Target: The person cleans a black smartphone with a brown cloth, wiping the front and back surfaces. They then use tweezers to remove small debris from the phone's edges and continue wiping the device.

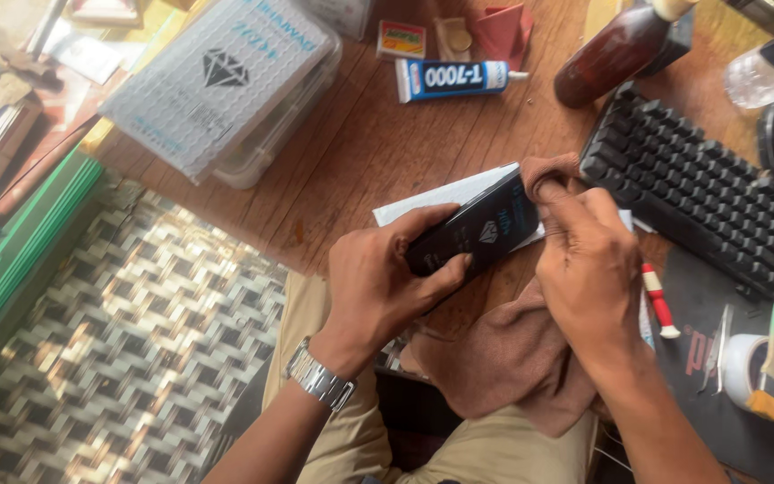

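My left hand (378,282) grips the near end of a slim black phone-shaped slab (477,229) with a small diamond mark on it. My right hand (589,260) presses a brown cloth (508,358) against the slab's far end with thumb and fingers. The cloth hangs down over my lap. A white paper (432,202) lies on the wooden table (351,152) just under the slab. A metal watch (318,378) sits on my left wrist.
A black keyboard (700,188) lies at the right, a glue tube (450,78) and a brown bottle (615,49) at the back. A clear plastic box (226,81) sits back left. A tape roll with a brush (768,363) and a red-white tool (658,300) rest on a black mat.
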